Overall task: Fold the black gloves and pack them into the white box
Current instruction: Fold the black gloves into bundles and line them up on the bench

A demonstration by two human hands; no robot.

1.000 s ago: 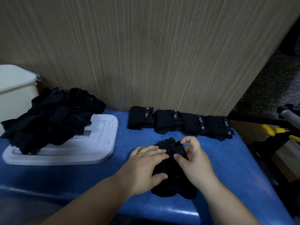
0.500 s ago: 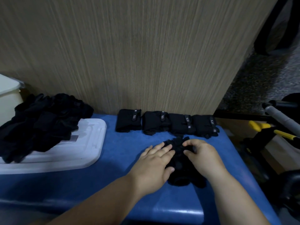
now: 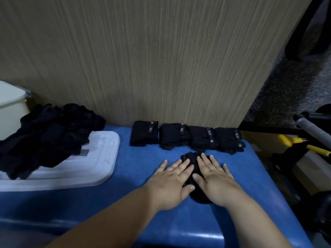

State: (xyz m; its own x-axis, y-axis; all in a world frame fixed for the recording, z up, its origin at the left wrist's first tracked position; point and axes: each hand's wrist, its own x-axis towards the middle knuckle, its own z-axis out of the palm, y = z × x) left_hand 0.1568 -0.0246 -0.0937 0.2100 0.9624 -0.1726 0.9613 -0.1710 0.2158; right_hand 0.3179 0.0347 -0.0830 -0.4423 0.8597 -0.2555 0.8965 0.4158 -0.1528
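Two bare forearms enter from the near edge of the counter. Neither arm shows a sleeve, cuff, watch or strap in the visible length. The left hand and right hand wear no gloves or rings. Fingernails are short and unpainted. The upper arms lie outside the view.

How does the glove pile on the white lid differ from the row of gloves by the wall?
The glove pile is loose and heaped; the row of gloves is folded into four separate bundles. The pile rests on the white lid; the row sits on the blue surface. Both are black.
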